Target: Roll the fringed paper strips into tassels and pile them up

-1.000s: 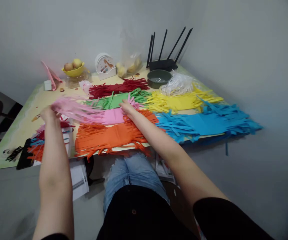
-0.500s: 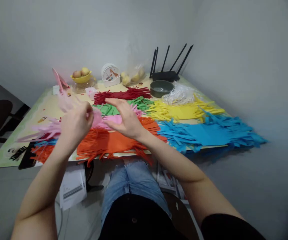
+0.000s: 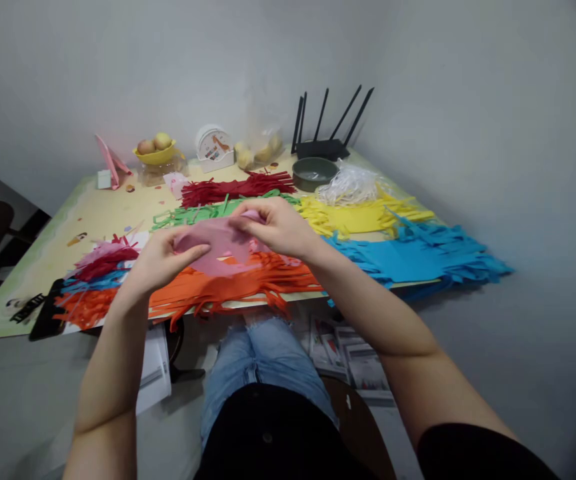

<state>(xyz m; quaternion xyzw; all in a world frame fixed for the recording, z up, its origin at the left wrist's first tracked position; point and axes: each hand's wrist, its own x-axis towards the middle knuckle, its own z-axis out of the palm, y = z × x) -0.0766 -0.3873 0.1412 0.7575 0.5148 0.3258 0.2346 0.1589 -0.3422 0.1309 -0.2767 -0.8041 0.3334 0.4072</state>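
We hold the pink paper [image 3: 218, 245] up between both hands, just above the orange fringe [image 3: 233, 283] at the near table edge. Our left hand [image 3: 161, 259] pinches its near-left side, thumb on top; our right hand [image 3: 274, 225] grips its far-right edge with curled fingers. At nine o'clock from the paper lies a pile of mixed fringes [image 3: 93, 280], beside a black phone [image 3: 45, 319]. At three o'clock spreads the blue fringe [image 3: 413, 257]. Farther, at twelve, lie green fringe [image 3: 193, 215] and red fringe [image 3: 233, 188], with yellow fringe [image 3: 363, 215] at two. A dark bowl [image 3: 313, 173] and router [image 3: 325, 143] stand at the table [image 3: 93, 210] back.
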